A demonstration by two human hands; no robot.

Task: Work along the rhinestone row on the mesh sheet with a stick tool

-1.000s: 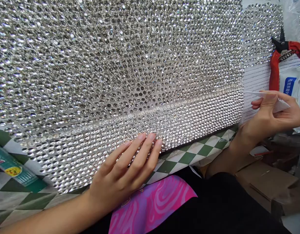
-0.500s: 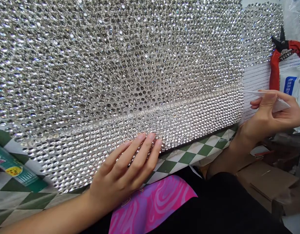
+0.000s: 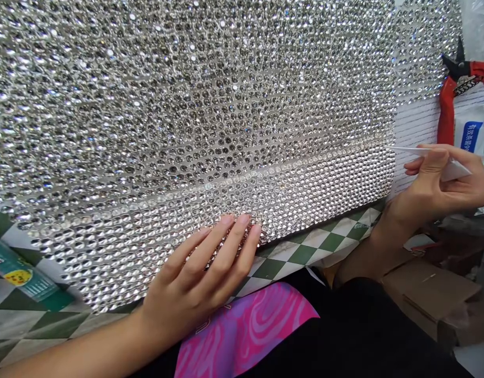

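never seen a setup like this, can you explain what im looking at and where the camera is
There's no machine here, just a person working bare-handed. The camera is worn on the head and looks forward and down, so you see roughly the wearer's own view. The left hand lies on the near edge of glittering studded sheeting. The right hand pinches a thin white piece; I can't tell what it is. To the right lie red-handled cutters and a white packet. To the left, a green tube rests on a green-and-white checked surface.
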